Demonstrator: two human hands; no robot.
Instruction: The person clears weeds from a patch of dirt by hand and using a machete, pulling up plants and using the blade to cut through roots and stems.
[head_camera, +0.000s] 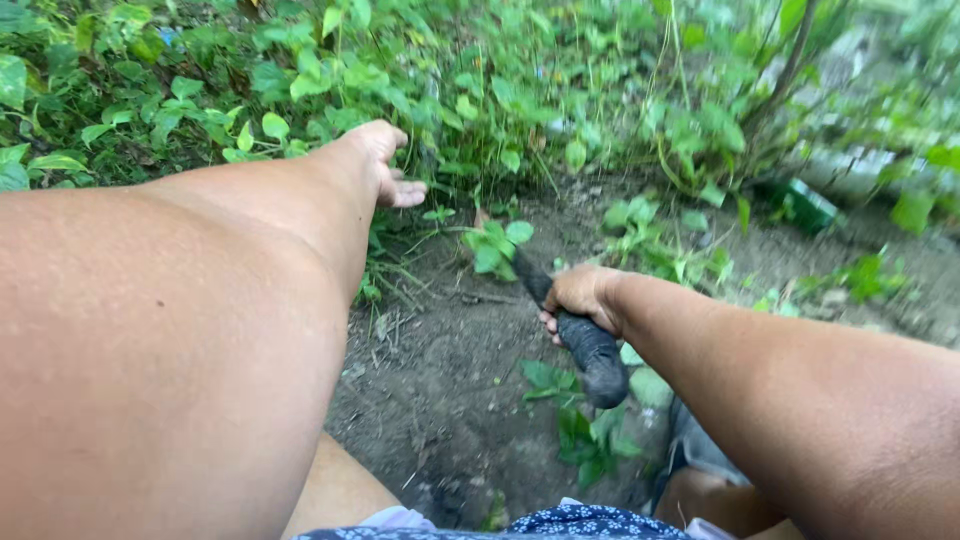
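The right hand (582, 297) is gripping a dark tool handle (590, 350) over partly bared soil (440, 370) while the left hand (385, 165) is reaching, fingers loose, into weeds (300, 90) not yet cleared.

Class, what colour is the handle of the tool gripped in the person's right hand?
Black, dull and soil-smeared: the thick tool handle in the right hand, head view.

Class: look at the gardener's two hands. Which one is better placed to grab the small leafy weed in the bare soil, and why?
Probably the left hand: it is open, empty and reaching beside the weed. The right hand is closed around a dark tool handle, so it is occupied.
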